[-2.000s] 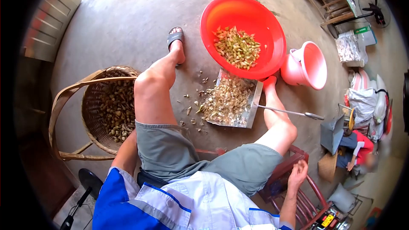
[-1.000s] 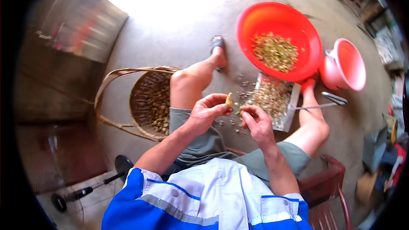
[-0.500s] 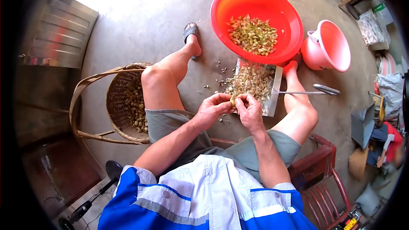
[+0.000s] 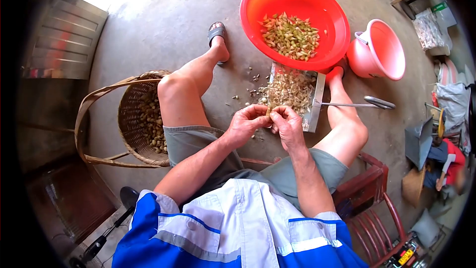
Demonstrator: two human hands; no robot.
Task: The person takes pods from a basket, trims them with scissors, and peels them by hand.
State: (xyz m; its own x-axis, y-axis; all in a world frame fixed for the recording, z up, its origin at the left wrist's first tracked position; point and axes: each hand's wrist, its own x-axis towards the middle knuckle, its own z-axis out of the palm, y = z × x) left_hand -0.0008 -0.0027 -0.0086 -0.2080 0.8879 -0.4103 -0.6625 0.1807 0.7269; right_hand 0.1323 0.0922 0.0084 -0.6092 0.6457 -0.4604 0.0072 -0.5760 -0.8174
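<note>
My left hand [image 4: 246,125] and my right hand [image 4: 288,128] meet in front of me, fingertips pinched on a small yellowish-brown bulb-like piece [image 4: 268,111]. Its kind is too small to make out. Just beyond them, a metal dustpan [image 4: 317,100] with a long handle holds a heap of dry, papery peelings [image 4: 292,89]. Pale green and pinkish pointed pieces [image 4: 290,35] lie inside a large red basin [image 4: 250,12] past the dustpan. To my left, a woven basket [image 4: 130,136] holds many brownish unpeeled-looking pieces [image 4: 152,124].
A pink bucket [image 4: 358,59] stands right of the basin. Scraps [image 4: 254,77] litter the concrete floor [image 4: 163,25]. A dark red wooden chair [image 4: 367,183] is close on my right. Farther right, another person in a red top [image 4: 452,161] bends near a straw hat [image 4: 413,186].
Both hands stay together on the small piece, with the fingers slightly shifted. The whole view has moved a little, so the basin and basket appear slightly farther left and up.
</note>
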